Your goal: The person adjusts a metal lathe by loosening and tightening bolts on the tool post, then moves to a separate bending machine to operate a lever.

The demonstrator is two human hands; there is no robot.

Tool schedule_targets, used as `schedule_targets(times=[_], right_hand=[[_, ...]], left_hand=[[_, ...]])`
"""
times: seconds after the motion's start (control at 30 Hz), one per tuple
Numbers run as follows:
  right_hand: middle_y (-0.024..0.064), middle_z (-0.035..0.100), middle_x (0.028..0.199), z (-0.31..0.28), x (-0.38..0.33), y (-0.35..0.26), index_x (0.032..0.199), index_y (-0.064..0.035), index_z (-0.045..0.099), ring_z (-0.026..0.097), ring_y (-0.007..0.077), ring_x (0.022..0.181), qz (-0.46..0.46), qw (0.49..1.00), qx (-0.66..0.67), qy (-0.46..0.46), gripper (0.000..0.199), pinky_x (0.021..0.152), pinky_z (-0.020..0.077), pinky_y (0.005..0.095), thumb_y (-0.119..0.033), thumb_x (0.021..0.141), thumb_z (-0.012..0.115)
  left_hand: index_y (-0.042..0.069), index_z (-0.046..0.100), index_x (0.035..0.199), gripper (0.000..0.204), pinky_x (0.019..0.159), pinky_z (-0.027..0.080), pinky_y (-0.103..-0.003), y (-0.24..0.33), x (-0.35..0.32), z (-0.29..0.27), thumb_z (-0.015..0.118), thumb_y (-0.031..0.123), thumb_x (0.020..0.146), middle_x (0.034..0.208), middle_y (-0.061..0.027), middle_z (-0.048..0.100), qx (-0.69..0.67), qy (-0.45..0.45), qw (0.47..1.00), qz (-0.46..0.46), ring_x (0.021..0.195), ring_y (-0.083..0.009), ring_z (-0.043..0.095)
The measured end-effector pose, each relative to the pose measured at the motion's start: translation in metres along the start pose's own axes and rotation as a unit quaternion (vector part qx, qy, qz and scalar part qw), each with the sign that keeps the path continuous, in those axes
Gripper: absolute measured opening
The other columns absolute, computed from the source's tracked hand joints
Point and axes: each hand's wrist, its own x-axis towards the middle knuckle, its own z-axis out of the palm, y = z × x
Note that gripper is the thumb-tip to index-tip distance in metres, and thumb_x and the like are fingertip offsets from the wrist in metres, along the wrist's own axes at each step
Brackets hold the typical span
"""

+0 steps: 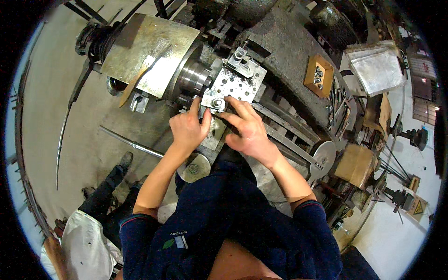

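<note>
A lathe stands in front of me, its shiny round metal chuck (193, 78) beside a drilled metal plate (235, 86). At the plate's near corner is a nut and bolt (217, 102). My left hand (189, 128) reaches to that corner by the chuck. Its index finger and thumb are stretched out and apart, and the other fingers are curled. Whatever lies under its fingertips is hidden. On the other side of the bolt, my right hand (252, 133) has its fingers spread, the tips touching the plate's edge. I see nothing held in it.
A round handwheel (195, 168) sits close to my body, with a metal bar (130, 141) to its left. On the right are a small box of metal parts (319, 77), several hand tools (339, 109) and another wheel (323, 158). A person in a white top (88, 247) is at lower left.
</note>
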Motion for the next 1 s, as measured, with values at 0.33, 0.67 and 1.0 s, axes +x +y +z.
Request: schedule_targets(times=[0.33,0.67,1.0], right_hand=[[0.0221,0.045,0.127,0.009,0.001,0.01,0.1,-0.0006,0.064,0.049,0.0348,0.104,0.008,1.0,-0.009,-0.015,0.047,0.087,0.046,0.0402,-0.01,0.054,0.065],[0.0177,0.048,0.126,0.0,-0.007,0.004,0.098,-0.0029,0.064,0.053,0.0324,0.099,0.031,0.999,-0.004,0.016,0.045,0.086,0.0456,0.0392,-0.005,0.054,0.064],[0.017,0.049,0.127,-0.024,-0.09,0.001,0.101,-0.003,0.064,0.052,0.0335,0.105,0.199,0.979,0.01,0.043,0.051,0.088,0.0447,0.0387,-0.003,0.05,0.06]], left_hand=[[-0.001,0.063,0.103,0.036,0.043,0.044,-0.038,-0.002,0.002,0.007,0.065,0.025,0.077,0.052,-0.0136,0.057,-0.034,0.019,0.999,0.013,0.044,-0.0286,0.058],[0.0,0.06,0.109,0.042,0.046,0.044,-0.037,-0.005,0.001,0.003,0.067,0.029,0.079,0.055,-0.0126,0.057,-0.059,-0.027,0.998,-0.024,0.046,-0.0277,0.058],[-0.007,0.063,0.097,0.03,0.047,0.037,-0.022,-0.125,-0.097,-0.082,0.057,0.022,0.091,0.059,-0.0009,0.051,-0.044,0.177,0.962,-0.201,0.053,-0.005,0.043]])
